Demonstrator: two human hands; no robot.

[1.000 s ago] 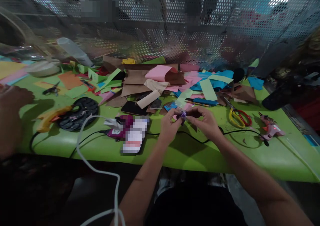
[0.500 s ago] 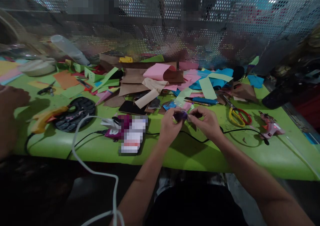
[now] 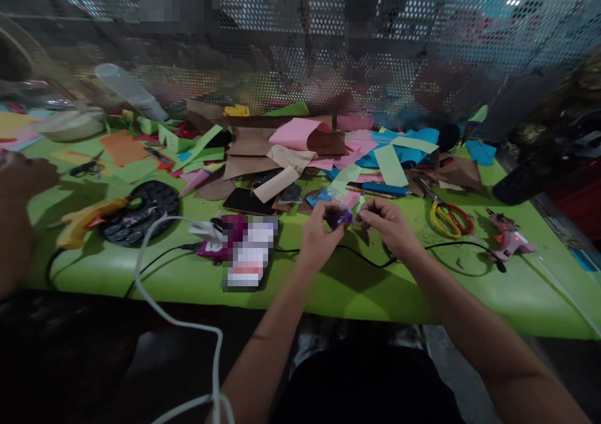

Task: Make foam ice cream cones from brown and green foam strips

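In front of me, my left hand (image 3: 319,231) pinches a small clear plastic packet with purple in it (image 3: 344,216) between thumb and fingers. My right hand (image 3: 385,223) is just to the right of the packet, apart from it by a small gap. Its thumb and index finger are pressed together, and I cannot make out what lies between them. A black cable (image 3: 359,255) runs across the table below both hands. Beyond the fingers lie a blue pen-shaped tool (image 3: 385,189) and scraps of coloured paper (image 3: 392,166).
Scissors with yellow and red handles (image 3: 446,216) and a pink glue gun (image 3: 509,239) lie to the right. At left are a phone (image 3: 251,255), a purple power adapter (image 3: 220,239), a yellow glue gun (image 3: 89,220) and a black tray (image 3: 145,214). Another person's hand (image 3: 23,180) shows far left.
My right hand has drawn slightly right, away from the purple packet. More of the packet shows in my left hand, which has barely moved.
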